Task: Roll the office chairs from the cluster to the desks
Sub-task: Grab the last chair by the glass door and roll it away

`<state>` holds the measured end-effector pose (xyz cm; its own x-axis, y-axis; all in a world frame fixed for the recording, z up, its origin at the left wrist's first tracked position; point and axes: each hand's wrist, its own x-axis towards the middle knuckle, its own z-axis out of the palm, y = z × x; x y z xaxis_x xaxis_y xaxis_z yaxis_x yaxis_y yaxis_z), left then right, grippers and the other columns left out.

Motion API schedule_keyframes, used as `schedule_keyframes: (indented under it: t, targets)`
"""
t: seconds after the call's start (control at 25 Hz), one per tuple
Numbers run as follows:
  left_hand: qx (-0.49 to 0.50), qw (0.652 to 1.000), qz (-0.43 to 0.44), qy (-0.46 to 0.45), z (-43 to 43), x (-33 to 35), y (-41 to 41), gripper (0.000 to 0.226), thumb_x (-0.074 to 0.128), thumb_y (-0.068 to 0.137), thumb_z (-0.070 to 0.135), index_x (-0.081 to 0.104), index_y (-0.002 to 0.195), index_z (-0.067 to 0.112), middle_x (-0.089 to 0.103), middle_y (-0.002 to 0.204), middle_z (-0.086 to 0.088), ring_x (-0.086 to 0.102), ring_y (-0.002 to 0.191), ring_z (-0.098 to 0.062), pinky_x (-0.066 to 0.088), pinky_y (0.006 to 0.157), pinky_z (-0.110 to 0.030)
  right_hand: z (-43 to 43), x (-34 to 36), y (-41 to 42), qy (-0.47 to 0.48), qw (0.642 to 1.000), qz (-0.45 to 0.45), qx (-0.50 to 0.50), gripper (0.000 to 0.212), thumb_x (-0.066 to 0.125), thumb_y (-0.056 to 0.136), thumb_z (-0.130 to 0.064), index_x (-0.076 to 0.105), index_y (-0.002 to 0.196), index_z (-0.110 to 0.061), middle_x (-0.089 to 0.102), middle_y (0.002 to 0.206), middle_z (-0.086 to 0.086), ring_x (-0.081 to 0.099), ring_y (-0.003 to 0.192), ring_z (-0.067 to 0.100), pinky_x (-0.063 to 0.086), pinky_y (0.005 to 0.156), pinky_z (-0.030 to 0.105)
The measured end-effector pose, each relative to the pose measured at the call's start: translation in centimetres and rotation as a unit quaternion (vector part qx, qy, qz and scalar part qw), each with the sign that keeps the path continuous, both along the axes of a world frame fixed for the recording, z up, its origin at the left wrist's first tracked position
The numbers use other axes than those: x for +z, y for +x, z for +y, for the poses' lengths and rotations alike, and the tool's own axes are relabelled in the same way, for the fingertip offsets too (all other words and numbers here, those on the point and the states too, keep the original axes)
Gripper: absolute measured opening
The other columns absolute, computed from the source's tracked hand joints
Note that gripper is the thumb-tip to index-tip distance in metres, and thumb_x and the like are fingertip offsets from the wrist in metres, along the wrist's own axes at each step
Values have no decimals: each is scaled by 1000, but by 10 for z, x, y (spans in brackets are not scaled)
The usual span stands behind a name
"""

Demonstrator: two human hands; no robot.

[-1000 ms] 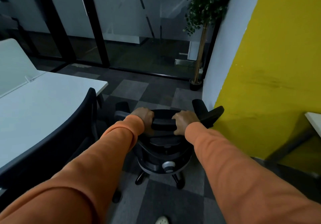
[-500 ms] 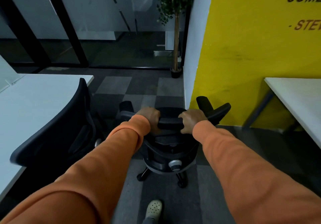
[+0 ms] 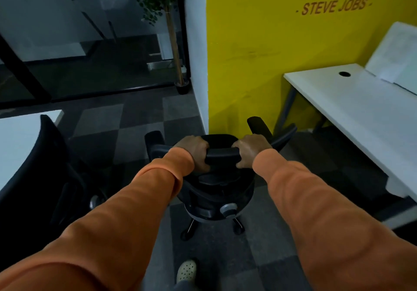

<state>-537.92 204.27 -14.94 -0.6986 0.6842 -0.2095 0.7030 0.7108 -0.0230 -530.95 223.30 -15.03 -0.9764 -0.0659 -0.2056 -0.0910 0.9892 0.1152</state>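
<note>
A black office chair (image 3: 220, 191) stands on the carpet straight in front of me, seen from behind, its armrests pointing away. My left hand (image 3: 195, 151) grips the left end of the top bar of its backrest. My right hand (image 3: 251, 149) grips the right end of the same bar. A white desk (image 3: 352, 110) runs along the right side, just past the chair's right armrest. A second black chair (image 3: 42, 173) stands at another white desk (image 3: 20, 137) on the left.
A yellow wall (image 3: 270, 53) with dark lettering rises close ahead of the chair. A potted tree (image 3: 173, 42) stands by a white wall corner and dark glass partitions at the back. Grey checkered carpet (image 3: 126, 132) lies open between the desks. My shoe (image 3: 186, 270) shows below.
The view has swung to the right and the chair has rolled with it. The right-hand desk has come far into view, and the left desk and chair have slid towards the left edge. Both hands keep their hold.
</note>
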Motion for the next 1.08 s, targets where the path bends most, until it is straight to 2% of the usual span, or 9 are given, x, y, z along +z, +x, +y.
schedule_keyframes:
  t: [0.12, 0.4, 0.64, 0.8, 1.08]
  targets:
    - [-56, 998, 0, 2, 16, -4, -8, 31, 74, 69, 49, 59, 80, 25, 51, 68, 7, 53, 67, -15, 44, 64, -28, 11, -3, 10, -12, 999, -4, -45, 46, 70, 79, -50, 61, 121, -32, 67, 95, -5, 63, 88, 20, 53, 74, 35]
    - [-173, 985, -2, 4, 57, -3, -35, 36, 74, 72, 50, 66, 91, 20, 53, 72, 5, 53, 67, -17, 47, 63, -29, 26, 2, 25, 15, 986, -7, -166, 57, 68, 82, -54, 54, 133, -33, 67, 109, -3, 62, 99, 22, 50, 79, 35]
    - [-240, 971, 8, 4, 84, -2, -68, 34, 74, 71, 51, 60, 83, 22, 58, 76, 3, 55, 69, -18, 45, 60, -29, 22, 5, 16, 15, 961, -5, -275, 50, 69, 79, -53, 59, 126, -38, 68, 107, -5, 63, 100, 22, 52, 83, 36]
    - [-278, 960, -26, 0, 100, 0, -92, 32, 76, 69, 48, 55, 77, 26, 61, 77, 4, 60, 70, -17, 53, 62, -31, 20, 6, 4, 28, 946, -4, -324, 53, 66, 79, -56, 56, 129, -39, 67, 111, -5, 62, 102, 22, 52, 84, 37]
    - [-314, 948, -43, -7, 134, 3, -117, 39, 77, 69, 47, 68, 95, 20, 68, 86, 0, 65, 75, -20, 58, 69, -37, 39, 7, -13, 44, 928, -10, -370, 54, 64, 77, -60, 55, 128, -43, 67, 108, -5, 63, 101, 23, 52, 83, 36]
